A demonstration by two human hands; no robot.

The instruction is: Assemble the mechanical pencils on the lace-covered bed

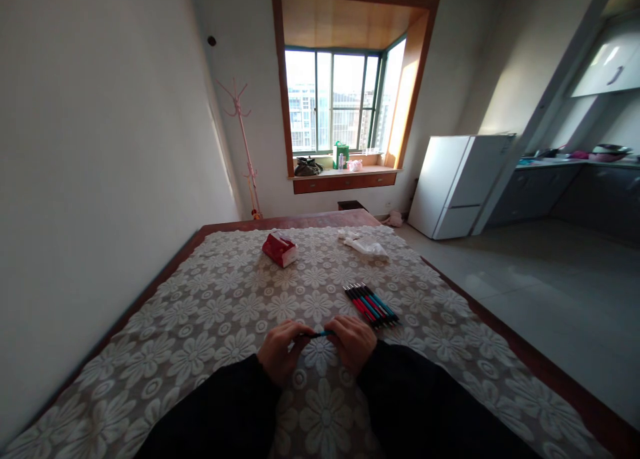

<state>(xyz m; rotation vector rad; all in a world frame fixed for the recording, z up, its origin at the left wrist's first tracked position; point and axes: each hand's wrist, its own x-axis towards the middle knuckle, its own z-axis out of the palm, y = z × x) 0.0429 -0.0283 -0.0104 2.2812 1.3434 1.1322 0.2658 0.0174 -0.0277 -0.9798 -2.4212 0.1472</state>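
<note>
Head view: both arms come in low in black sleeves, wrists resting on the lace-covered bench (210,299). The left hand (283,350) and the right hand (354,342) meet at the middle, knuckles up, fingers curled and pinching the two ends of a blue pen (320,334) held level just above the cloth. Just right of the right hand lies a row of pens (371,305), red and blue. Farther off sit a red tissue pack (279,249) and a crumpled plastic bag (364,244).
</note>
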